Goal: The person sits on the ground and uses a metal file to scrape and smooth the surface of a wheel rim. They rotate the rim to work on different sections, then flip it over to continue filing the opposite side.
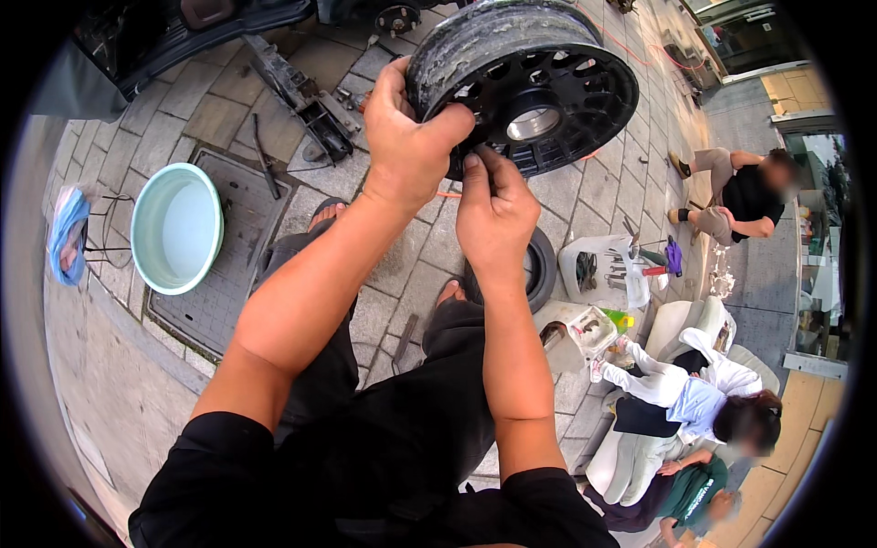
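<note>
Left hand [406, 153] clamps your round black metal wheel [522, 99], likely for steadiness; right hand [498, 215] pinches its seven-o'clock edge!

Two hands [406, 146] [498, 219], one black wheel [580, 114], one loose tire [545, 272], one green basin [219, 233], one jack [320, 128]; right of frame, three other people [755, 196] [699, 406] [696, 489].

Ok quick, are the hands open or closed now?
Left hand: closed, holding the black wheel rim.
Right hand: closed in a pinch at the rim's lower edge; whether it holds something can't be told.
</note>
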Tool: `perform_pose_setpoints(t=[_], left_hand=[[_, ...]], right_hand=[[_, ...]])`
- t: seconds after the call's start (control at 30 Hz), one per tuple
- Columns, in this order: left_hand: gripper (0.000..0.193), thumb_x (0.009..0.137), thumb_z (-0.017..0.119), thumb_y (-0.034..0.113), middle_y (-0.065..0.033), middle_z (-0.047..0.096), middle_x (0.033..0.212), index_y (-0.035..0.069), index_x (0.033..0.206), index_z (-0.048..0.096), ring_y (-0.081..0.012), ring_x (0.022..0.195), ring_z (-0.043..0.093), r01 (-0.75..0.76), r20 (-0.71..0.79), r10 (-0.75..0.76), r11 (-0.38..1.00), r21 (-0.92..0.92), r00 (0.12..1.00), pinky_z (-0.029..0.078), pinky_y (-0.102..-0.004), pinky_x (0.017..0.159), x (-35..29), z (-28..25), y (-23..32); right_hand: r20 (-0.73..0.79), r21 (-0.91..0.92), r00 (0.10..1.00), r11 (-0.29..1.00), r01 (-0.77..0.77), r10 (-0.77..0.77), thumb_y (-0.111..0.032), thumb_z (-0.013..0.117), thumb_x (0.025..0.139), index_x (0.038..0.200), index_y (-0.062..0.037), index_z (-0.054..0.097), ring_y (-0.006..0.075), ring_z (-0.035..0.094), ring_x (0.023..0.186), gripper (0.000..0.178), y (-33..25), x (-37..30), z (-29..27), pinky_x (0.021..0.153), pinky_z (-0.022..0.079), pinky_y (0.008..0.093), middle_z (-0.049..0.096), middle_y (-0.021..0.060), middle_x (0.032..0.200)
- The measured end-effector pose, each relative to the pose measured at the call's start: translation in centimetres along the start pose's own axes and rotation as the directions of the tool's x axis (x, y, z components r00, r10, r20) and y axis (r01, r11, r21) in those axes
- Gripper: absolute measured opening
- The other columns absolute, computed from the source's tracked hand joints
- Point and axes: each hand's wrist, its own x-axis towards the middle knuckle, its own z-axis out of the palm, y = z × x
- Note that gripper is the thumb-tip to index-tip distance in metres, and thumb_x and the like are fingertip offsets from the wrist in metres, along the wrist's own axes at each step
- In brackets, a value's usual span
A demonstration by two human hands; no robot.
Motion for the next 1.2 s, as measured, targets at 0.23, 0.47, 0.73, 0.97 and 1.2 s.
perform_pose_setpoints(t=[0.23, 0.47, 0.73, 0.97, 1.2], left_hand=[[0.060, 0.076, 0.073, -0.002, -0.0117, 0.069, 0.114, -0.010, 0.132, 0.051, -0.0162, 0.101, 0.068, 0.010, -0.004, -0.010, 1.000, 0.001, 1.000, 0.056, -0.0297, 0.090, -0.3, 0.5, -0.2], [0.058, 0.078, 0.073, -0.003, -0.0120, 0.069, 0.113, -0.010, 0.131, 0.052, -0.0157, 0.097, 0.068, 0.052, -0.041, -0.054, 0.998, -0.036, 0.998, 0.057, -0.0297, 0.086, 0.1, 0.8, -0.4], [0.058, 0.077, 0.075, 0.001, -0.0117, 0.070, 0.114, -0.010, 0.129, 0.053, -0.0155, 0.099, 0.068, 0.023, -0.010, -0.023, 1.000, 0.017, 1.000, 0.056, -0.0286, 0.088, -0.1, 0.5, -1.4], [0.057, 0.077, 0.074, 0.001, -0.0114, 0.069, 0.112, -0.011, 0.129, 0.053, -0.0146, 0.096, 0.067, 0.017, -0.013, -0.017, 1.000, 0.015, 1.000, 0.057, -0.0283, 0.086, 0.5, 0.6, -1.9], [0.058, 0.077, 0.076, 0.004, -0.0116, 0.069, 0.112, -0.011, 0.128, 0.054, -0.0147, 0.095, 0.067, 0.069, -0.035, -0.067, 0.995, 0.078, 0.997, 0.057, -0.0289, 0.085, 0.2, 0.0, -1.9]], right_hand=[[-0.050, 0.034, 0.999, 0.999, 0.022, -0.020, -0.005, 0.069, 0.101, 0.115, 0.0049, 0.077, 0.0154, 0.072, 0.081, 0.019, 1.1, -0.4, 0.2, 0.075, 0.057, 0.0297, 0.079, 0.0148, 0.093], [-0.068, 0.086, 0.998, 0.996, -0.008, 0.014, -0.006, 0.070, 0.101, 0.115, 0.0042, 0.078, 0.0115, 0.070, 0.080, 0.019, 1.6, -0.7, -0.2, 0.076, 0.057, 0.0275, 0.079, 0.0121, 0.093], [-0.012, 0.008, 0.999, 0.999, -0.053, 0.053, -0.005, 0.070, 0.100, 0.112, 0.0053, 0.077, 0.0154, 0.074, 0.081, 0.018, 1.5, -0.4, -0.5, 0.076, 0.058, 0.0296, 0.079, 0.0166, 0.094], [-0.048, 0.018, 0.998, 0.999, -0.033, 0.033, -0.005, 0.070, 0.099, 0.110, 0.0049, 0.077, 0.0163, 0.073, 0.079, 0.017, 1.5, -1.5, -0.9, 0.074, 0.057, 0.0313, 0.079, 0.0171, 0.092], [-0.047, 0.035, 0.998, 0.999, -0.029, 0.030, -0.007, 0.069, 0.100, 0.113, 0.0064, 0.077, 0.0166, 0.074, 0.080, 0.020, 1.1, -2.0, -1.0, 0.074, 0.057, 0.0311, 0.079, 0.0178, 0.093]])
